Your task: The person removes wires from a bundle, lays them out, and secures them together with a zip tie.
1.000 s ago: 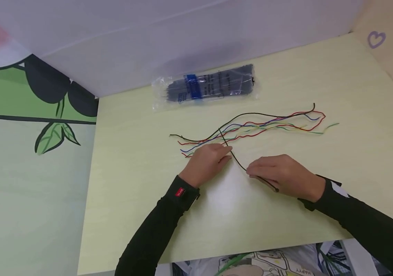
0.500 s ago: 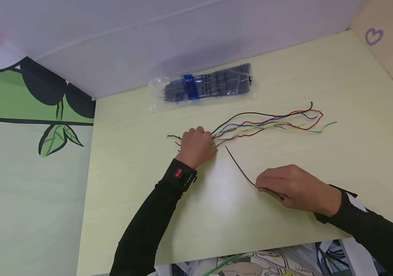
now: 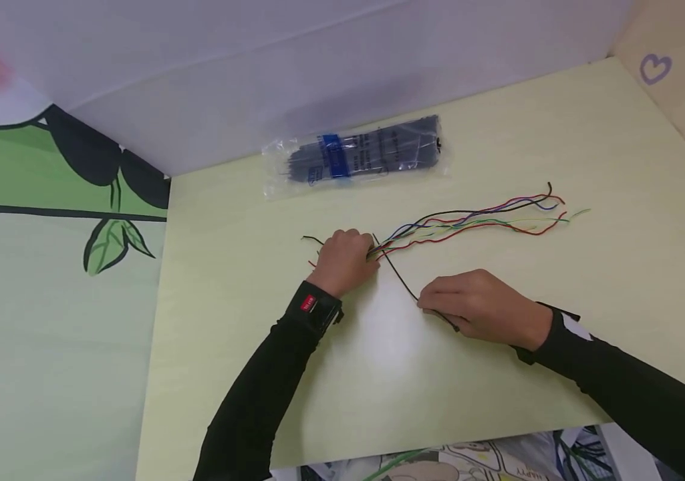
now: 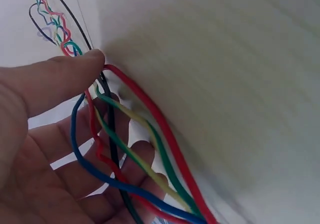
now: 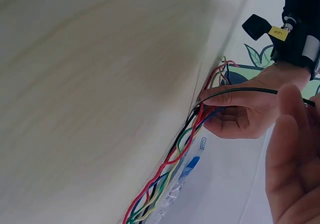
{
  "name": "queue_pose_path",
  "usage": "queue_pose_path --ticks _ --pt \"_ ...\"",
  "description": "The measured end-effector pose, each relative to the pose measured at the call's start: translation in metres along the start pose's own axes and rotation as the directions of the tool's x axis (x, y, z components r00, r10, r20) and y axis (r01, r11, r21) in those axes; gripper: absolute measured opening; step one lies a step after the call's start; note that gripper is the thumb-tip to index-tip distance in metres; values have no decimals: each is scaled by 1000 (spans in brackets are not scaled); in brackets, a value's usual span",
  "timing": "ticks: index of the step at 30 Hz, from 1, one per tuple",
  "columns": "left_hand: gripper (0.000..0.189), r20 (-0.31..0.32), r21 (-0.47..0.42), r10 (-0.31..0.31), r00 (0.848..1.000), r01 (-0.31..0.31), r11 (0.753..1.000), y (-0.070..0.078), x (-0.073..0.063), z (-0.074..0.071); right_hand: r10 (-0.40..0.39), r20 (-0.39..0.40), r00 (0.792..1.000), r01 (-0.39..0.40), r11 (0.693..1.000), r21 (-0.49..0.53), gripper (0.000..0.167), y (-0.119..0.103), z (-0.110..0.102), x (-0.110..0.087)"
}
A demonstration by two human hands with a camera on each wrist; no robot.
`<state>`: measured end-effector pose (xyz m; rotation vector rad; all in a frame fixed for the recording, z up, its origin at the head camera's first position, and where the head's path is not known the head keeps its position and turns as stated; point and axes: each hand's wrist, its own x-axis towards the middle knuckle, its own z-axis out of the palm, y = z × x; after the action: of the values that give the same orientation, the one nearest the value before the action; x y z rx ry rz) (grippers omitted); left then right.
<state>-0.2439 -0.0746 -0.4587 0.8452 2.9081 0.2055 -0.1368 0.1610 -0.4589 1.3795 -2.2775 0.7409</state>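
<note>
My left hand [image 3: 345, 262] pinches a bunch of thin coloured wires [image 3: 468, 224] near their left ends. In the left wrist view, red [image 4: 163, 129], blue, green, yellow and black wires fan out past the thumb and over the fingers. My right hand [image 3: 477, 304] pinches a black cable tie [image 3: 399, 277], its small head showing below the palm. The tie's thin tip reaches up-left to the wires, right beside my left fingers. Seen from the right wrist, the cable tie [image 5: 250, 89] arcs from the right fingers toward the gripped bunch.
A clear plastic bag of dark cable ties [image 3: 372, 152] lies at the back of the pale table [image 3: 246, 401]. White wall panels stand behind it. Below the front edge are a printed bag [image 3: 468, 461] and some dark and green strands.
My left hand has left the cable tie and moved up-left onto the wires, drawing them closer together. My right hand first went toward the near right, then brought the tie back up-left to the bunch.
</note>
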Motion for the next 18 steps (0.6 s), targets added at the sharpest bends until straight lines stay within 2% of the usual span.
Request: queue_pose_path --ticks 6,12,18 --pt "14 35 -26 1 999 0 1000 -1 0 0 17 17 1000 -17 1000 -5 36 3 5 -4" --pt "14 68 -105 -6 998 13 994 -3 2 -1 31 33 999 -31 999 -7 12 6 6 -5" --pt "15 63 -94 -16 998 22 995 -4 5 2 34 45 998 -34 999 -5 22 7 6 -5"
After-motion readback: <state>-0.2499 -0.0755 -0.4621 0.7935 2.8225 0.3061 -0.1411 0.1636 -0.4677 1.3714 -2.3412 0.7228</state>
